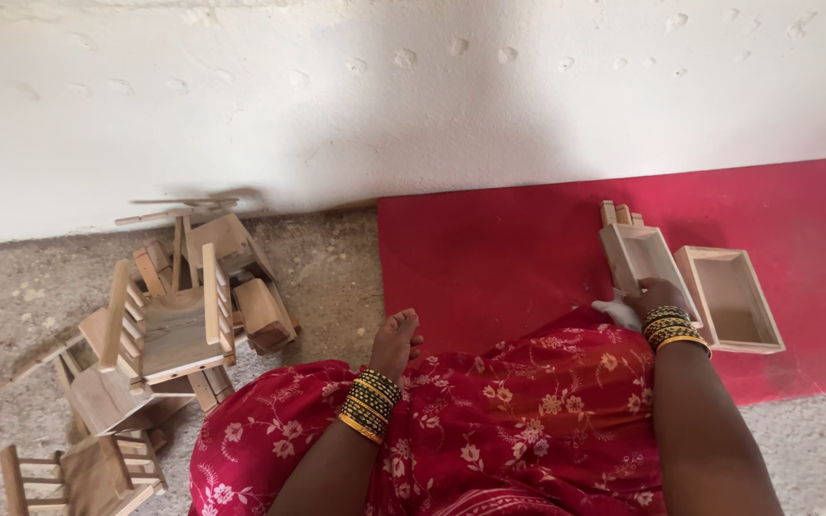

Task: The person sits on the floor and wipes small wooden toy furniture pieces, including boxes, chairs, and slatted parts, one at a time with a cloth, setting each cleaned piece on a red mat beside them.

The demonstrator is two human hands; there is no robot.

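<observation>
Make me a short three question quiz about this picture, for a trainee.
1. True or false: the right hand rests on a wooden box.
2. How many open wooden boxes lie on the red mat? A) one B) two C) four
3. On which side of the person is the pile of small wooden chairs?

Key: 1 true, it touches the nearer box, beside a white cloth. 2 B, with the second box alongside. 3 Left, on the bare floor; the left hand is mostly hidden.

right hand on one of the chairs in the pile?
No, the right hand rests on an open wooden box on the red mat, while the small wooden chairs lie piled far to the left.
</observation>
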